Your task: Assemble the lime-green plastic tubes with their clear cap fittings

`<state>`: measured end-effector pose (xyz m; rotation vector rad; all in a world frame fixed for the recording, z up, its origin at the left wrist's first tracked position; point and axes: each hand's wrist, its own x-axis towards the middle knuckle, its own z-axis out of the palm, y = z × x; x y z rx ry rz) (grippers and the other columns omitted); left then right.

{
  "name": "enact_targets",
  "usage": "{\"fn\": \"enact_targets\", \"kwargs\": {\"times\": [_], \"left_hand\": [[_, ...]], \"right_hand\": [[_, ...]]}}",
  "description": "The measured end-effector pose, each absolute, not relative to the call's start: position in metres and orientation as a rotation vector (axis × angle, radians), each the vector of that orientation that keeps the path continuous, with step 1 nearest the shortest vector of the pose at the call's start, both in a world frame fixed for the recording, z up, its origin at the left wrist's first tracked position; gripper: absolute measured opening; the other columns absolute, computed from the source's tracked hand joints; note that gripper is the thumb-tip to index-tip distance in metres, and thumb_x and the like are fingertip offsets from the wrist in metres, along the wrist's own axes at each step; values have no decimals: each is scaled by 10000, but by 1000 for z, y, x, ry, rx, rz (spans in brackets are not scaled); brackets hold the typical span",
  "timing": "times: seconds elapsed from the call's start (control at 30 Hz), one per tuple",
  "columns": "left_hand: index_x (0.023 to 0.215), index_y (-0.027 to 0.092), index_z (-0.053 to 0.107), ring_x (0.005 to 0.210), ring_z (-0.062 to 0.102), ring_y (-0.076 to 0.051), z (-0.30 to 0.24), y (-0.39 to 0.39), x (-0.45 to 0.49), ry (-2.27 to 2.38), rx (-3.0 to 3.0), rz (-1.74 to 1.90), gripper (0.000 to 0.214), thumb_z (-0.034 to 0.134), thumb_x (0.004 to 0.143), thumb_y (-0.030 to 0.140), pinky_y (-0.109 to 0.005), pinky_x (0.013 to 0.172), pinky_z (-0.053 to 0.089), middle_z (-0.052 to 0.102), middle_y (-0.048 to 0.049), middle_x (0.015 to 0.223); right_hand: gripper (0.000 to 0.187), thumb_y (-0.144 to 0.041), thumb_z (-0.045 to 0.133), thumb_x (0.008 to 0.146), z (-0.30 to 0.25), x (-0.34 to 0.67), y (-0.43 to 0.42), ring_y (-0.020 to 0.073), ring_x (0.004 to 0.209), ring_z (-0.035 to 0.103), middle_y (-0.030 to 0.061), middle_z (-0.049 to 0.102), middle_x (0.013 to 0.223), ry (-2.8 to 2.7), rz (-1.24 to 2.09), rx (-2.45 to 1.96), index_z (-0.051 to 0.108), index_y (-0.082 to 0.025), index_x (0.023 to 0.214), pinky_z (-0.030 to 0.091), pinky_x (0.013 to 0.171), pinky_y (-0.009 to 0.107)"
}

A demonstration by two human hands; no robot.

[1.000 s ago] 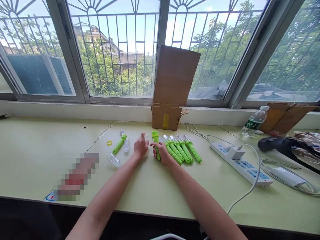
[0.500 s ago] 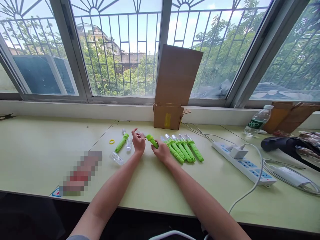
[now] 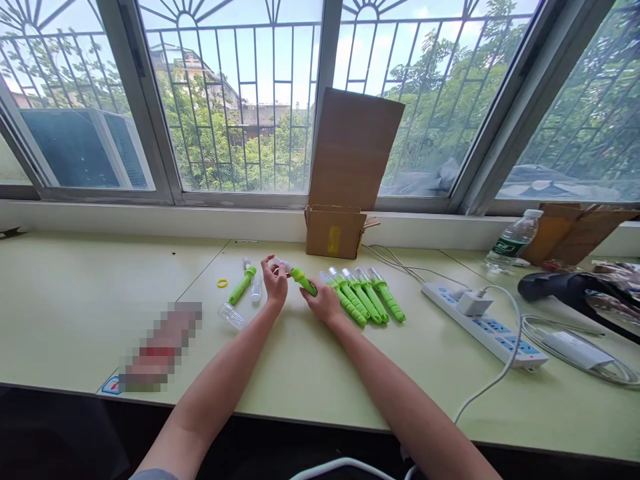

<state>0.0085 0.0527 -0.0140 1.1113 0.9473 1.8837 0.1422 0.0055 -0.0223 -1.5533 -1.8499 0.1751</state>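
My right hand [image 3: 323, 301] is closed around a green plastic handle [image 3: 305, 283] that points up to the left. My left hand [image 3: 275, 283] pinches a clear plastic tube [image 3: 282, 264] against or right beside the handle's upper end; whether they are joined cannot be made out. Left of it lie another green handle [image 3: 242, 287] with a pale tip, a clear cap [image 3: 256, 289] and a second clear cap [image 3: 232, 316]. A yellow ring [image 3: 223, 283] rests farther left. Close to my right hand, several green handles with clear tops [image 3: 367, 297] lie in a row.
An open cardboard box [image 3: 333, 233] stands against the window ledge. On the right are a white power strip [image 3: 485, 327] with cables, a water bottle [image 3: 514, 241] and a black curved object [image 3: 565, 290]. A blurred patch [image 3: 160, 347] covers something near the table's front left.
The clear tube and the green handle have come together, with the handle's tip turned slightly toward the left hand. The loose pieces lie as before; the view has shifted a little.
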Motion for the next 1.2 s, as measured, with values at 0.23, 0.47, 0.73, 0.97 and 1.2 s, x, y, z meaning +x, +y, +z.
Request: {"fn": "enact_targets", "kwargs": {"times": [0.23,0.47,0.73,0.97,1.2], "left_hand": [[1206,228,409,747,635,-142,-8,48,8,914,1114,1844,417,551,829,337,-309,662,577,597,-28,851],[1221,224,426,752,630,-141,-9,49,6,895,1113,1796,431,562,823,313,-310,659,574,614,-33,854],[1212,201,450,728,633,-145,-10,47,10,886,1153,1755,446,585,809,337,-312,687,549,640,-22,775],[1185,218,452,690,625,-136,-14,46,11,888,1247,1648,467,643,775,334,-292,673,534,636,0,736],[1189,219,440,747,651,-157,-13,45,10,830,1162,1632,433,605,811,353,-362,685,570,648,-22,787]], "right_hand": [[344,-447,544,857,-23,142,5,227,742,619,50,711,864,-1848,187,-1542,668,-289,1137,371,602,287],[339,-431,556,853,-24,142,5,231,744,625,51,713,867,-1853,211,-1525,672,-291,1140,382,608,291],[320,-404,567,848,-24,142,6,233,778,631,43,713,869,-1845,219,-1523,674,-301,1132,399,634,288],[330,-391,539,866,-27,142,8,253,788,633,86,710,895,-1874,149,-1600,665,-258,1141,382,636,304],[381,-359,598,817,-26,142,8,258,849,630,96,693,946,-1770,125,-1636,592,-202,1164,383,651,302]]}}
